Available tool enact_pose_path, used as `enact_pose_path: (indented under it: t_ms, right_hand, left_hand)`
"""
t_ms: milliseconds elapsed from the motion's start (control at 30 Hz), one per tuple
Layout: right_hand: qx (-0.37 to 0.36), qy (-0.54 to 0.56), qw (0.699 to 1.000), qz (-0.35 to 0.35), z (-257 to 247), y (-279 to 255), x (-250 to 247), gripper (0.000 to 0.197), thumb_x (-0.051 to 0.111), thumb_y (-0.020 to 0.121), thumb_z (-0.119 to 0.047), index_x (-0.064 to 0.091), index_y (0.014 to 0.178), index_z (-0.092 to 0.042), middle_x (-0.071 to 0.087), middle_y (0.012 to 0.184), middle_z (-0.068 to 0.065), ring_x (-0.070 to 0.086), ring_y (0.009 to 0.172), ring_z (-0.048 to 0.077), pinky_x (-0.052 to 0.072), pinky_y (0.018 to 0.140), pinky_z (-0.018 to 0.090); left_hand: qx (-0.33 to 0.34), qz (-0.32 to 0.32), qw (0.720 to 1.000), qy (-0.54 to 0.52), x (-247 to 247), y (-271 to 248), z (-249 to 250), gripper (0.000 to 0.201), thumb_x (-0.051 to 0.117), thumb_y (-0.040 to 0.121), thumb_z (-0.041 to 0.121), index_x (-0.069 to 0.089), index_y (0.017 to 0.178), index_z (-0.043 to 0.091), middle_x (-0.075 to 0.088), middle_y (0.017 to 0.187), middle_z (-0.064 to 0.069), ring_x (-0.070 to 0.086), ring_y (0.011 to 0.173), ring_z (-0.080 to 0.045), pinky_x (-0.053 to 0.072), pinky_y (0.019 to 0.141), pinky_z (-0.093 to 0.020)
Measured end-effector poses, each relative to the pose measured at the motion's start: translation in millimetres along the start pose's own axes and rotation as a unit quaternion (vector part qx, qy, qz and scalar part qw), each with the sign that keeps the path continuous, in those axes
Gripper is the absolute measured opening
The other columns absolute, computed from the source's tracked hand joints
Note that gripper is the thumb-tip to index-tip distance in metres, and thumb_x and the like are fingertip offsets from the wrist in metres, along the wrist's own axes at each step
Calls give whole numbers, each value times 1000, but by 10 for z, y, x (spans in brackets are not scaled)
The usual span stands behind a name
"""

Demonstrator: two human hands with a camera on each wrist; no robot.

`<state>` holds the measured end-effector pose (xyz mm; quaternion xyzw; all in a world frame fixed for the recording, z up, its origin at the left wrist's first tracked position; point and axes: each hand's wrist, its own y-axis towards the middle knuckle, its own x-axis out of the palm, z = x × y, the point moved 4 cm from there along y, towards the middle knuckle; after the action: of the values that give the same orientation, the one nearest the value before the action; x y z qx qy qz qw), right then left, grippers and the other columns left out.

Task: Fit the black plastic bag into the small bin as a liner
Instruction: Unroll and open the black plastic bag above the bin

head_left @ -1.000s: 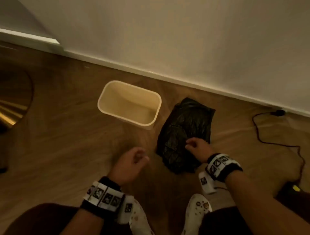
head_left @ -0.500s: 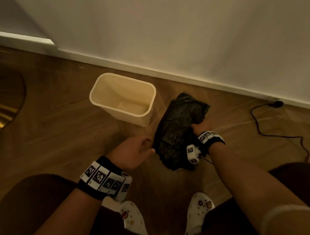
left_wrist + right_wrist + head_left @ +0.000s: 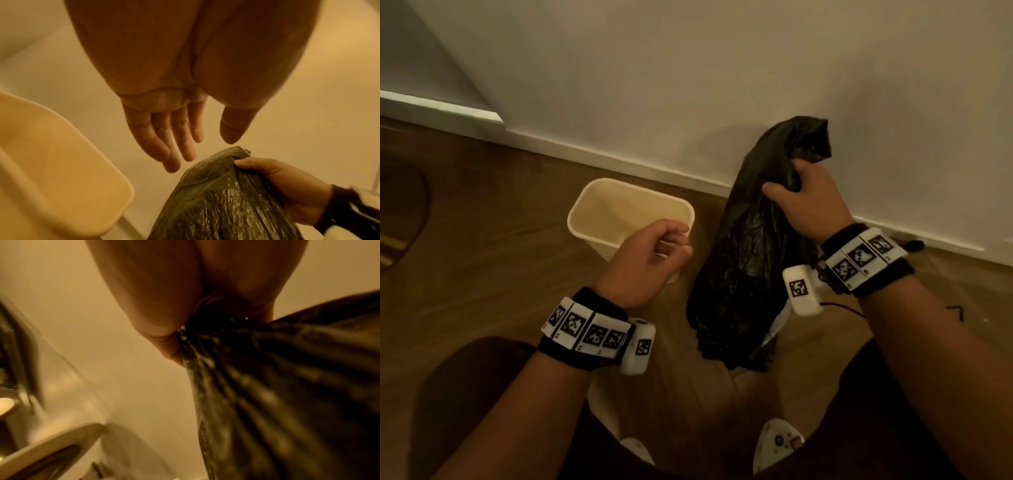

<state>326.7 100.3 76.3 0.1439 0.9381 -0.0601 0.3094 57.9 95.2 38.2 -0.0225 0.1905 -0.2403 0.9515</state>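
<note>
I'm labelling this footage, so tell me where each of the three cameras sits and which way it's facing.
Head: on the person's head, facing forward and down at the small bin, black plastic bag, both forearms, knees, shoes.
Left wrist: on the left wrist, facing along the left hand, fingers straight, toward the bag; the right hand shows too.
Right wrist: on the right wrist, facing along the right hand gripping the bag.
Shared: bag and bin appear in all three.

The head view looks steeply down from above at floor and wall. Each wrist view looks along its palm from close up; all three share the black bag (image 3: pixel 750 246) and bin (image 3: pixel 599 209).
</note>
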Motion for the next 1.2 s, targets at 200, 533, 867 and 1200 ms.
enact_pose_path:
  t_ms: [200,533,867,1200]
  right_hand:
    - [-143,-64,984,-84,-553,-403,410,29,65,89,-36,61,115,-24,68,106,-6,63,96,9,49,80,18]
    - [-340,-249,860,-289,-359,-957,1168,75,53,89,-55,25,153,-26,45,141,2,52,118,22,39,106,39]
    - [-245,-31,907,-342,-440,-867,923,23,67,90,-36,70,108,-22,71,98,-10,66,91,2,54,86,31]
    - [256,175,915,-256,481,-468,1094,97,81,62,-59,43,143,-23,68,121,1,71,99,23,60,81,40]
  left_hand:
    - [29,72,986,-146,-180,27,237,44,65,84,37,56,125,22,68,117,-2,68,101,-22,56,84,-33]
    - [-21,101,976,-192,-221,19,139,63,67,83,46,48,136,18,63,129,0,60,120,-14,48,103,-43]
    - [-28,109,982,-150,-213,11,73,22,60,90,3,68,108,13,73,105,-3,68,101,-15,53,87,-30]
    - [-89,33,974,-206,109,-66,102,29,45,97,3,72,103,14,73,105,-10,68,97,-20,53,89,-33]
